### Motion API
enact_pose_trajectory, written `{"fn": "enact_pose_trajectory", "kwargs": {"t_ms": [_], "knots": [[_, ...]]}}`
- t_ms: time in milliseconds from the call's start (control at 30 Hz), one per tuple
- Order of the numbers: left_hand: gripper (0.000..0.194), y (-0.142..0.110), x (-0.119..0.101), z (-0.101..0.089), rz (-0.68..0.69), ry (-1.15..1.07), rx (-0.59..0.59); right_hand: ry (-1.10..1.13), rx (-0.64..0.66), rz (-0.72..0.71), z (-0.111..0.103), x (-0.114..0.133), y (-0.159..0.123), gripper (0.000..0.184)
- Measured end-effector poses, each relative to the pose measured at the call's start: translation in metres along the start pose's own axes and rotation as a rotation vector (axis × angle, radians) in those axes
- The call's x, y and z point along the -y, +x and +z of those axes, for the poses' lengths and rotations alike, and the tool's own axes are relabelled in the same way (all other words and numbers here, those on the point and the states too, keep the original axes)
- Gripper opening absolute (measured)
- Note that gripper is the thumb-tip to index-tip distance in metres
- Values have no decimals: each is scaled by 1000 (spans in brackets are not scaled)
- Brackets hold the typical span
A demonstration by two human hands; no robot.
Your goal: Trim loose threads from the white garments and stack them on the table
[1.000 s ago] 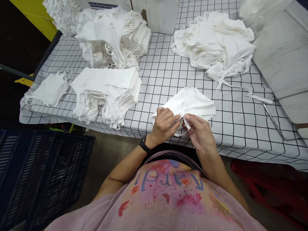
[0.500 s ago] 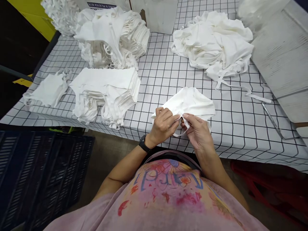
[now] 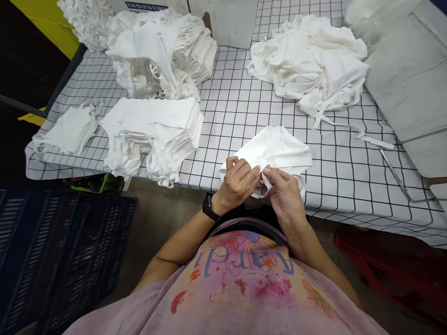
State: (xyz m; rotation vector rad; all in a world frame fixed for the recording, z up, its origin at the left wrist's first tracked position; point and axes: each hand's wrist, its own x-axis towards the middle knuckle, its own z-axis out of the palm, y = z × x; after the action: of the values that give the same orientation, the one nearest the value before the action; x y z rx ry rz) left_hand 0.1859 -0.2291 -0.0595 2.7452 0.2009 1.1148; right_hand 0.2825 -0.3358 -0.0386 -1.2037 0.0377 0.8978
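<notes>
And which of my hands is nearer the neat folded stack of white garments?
Left. Your left hand is to the right of the folded stack and a bit closer to you; your right hand is farther right, just past the left one.

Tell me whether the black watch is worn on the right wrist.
No, the black watch is strapped around the left wrist, while the right wrist is bare.

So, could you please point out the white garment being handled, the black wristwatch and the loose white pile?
White garment (image 3: 279,148): head view, on its spread upper panel.
Black wristwatch (image 3: 208,206): head view, on its dark body.
Loose white pile (image 3: 314,60): head view, on its crumpled top.
</notes>
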Motion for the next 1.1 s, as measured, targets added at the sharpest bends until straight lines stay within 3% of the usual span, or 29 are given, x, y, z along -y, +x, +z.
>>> {"fn": "enact_pose_trajectory", "kwargs": {"t_ms": [233, 433, 633, 900, 1100], "knots": [[10, -1, 3, -2, 19, -14, 13, -72, 71, 78, -5, 9, 0, 30], [11, -2, 3, -2, 31, -75, -25, -183, 157, 20, -11, 11, -3, 31], [11, -4, 4, -2, -18, -141, -94, -147, 241, 121, -16, 12, -6, 38], [21, -7, 12, -16, 18, -30, -176, -195, 277, 48, -24, 10, -17, 29], [26, -12, 15, -15, -34, -17, -198, -182, 292, 34, -23, 9, -18, 29]]}}
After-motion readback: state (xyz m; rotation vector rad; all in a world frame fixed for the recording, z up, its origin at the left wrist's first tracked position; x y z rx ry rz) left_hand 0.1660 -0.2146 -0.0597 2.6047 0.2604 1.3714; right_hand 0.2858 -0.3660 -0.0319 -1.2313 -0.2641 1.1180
